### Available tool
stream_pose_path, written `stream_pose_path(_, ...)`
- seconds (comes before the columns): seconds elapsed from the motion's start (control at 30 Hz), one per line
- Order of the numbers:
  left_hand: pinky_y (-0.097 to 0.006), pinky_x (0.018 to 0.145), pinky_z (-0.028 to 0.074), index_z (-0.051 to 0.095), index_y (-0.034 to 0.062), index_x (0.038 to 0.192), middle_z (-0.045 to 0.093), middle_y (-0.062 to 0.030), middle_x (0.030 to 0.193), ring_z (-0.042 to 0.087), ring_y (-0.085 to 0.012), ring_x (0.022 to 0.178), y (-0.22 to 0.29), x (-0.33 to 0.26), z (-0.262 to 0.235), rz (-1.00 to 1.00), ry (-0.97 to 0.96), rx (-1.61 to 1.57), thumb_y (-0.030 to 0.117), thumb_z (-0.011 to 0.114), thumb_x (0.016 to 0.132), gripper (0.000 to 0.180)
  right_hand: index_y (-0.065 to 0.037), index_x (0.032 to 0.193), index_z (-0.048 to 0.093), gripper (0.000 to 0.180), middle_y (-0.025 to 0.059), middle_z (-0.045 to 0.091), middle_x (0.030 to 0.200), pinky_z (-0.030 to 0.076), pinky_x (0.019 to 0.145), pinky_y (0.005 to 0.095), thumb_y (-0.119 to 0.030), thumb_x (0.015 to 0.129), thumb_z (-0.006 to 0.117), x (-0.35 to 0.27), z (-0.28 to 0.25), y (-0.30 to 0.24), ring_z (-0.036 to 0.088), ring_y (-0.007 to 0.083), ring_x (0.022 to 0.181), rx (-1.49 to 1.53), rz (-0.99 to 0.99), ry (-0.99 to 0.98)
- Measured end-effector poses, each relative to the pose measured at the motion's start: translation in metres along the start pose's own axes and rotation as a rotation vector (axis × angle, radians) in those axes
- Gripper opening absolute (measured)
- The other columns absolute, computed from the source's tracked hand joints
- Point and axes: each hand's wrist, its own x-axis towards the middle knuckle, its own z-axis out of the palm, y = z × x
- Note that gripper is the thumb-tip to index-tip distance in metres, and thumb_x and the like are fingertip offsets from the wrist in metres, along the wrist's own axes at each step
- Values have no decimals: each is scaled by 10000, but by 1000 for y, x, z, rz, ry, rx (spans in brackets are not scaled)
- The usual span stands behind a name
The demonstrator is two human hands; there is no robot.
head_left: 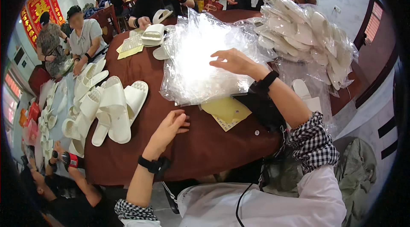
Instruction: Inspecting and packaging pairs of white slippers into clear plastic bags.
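Note:
My right hand point(234, 61) reaches onto a heap of clear plastic bags point(196, 56) in the middle of the dark red table point(200, 141), fingers spread on the top bag. My left hand point(168, 129) rests open on the tablecloth near the front edge, holding nothing. To its left lies a pile of white slippers point(113, 107). A yellow card point(226, 110) sticks out from under the bags, between my two hands.
A big clear sack of white slippers point(307, 34) stands at the right. More slippers point(153, 34) lie at the far side, where several people sit and handle them. A person's arm point(72, 163) works at the lower left, beside more slippers point(47, 116).

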Motion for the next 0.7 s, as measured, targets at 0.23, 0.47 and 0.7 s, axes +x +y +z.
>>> stream_pose_path(0.23, -533, 1094, 465, 321, 18, 1445, 410, -266, 1460, 519, -414, 1291, -8, 30, -4, -31, 25, -570, 305, 580, 1038, 561, 33, 1590, 152, 1163, 352, 329, 1562, 312, 1202, 416, -520, 807, 810, -18, -13, -36, 348, 403, 1473, 77, -136, -422)
stream_pose_path(0.47, -524, 1058, 485, 454, 20, 1322, 553, -181, 1265, 588, -339, 1148, -8, 77, 1, 36, 270, -734, 275, 632, 980, 463, -115, 1639, 108, 1303, 361, 328, 1545, 328, 1161, 532, -494, 665, 888, -41, 26, -54, 341, 480, 1446, -317, -178, -410)
stream_pose_path(0.7, -542, 918, 590, 263, 36, 1387, 457, -190, 1226, 569, -350, 1097, 46, 111, -2, 268, 130, -936, 141, 642, 937, 598, -97, 1626, 151, 1307, 337, 361, 1521, 412, 1070, 548, -436, 609, 898, -33, 53, -34, 440, 464, 1360, -569, -211, -275)
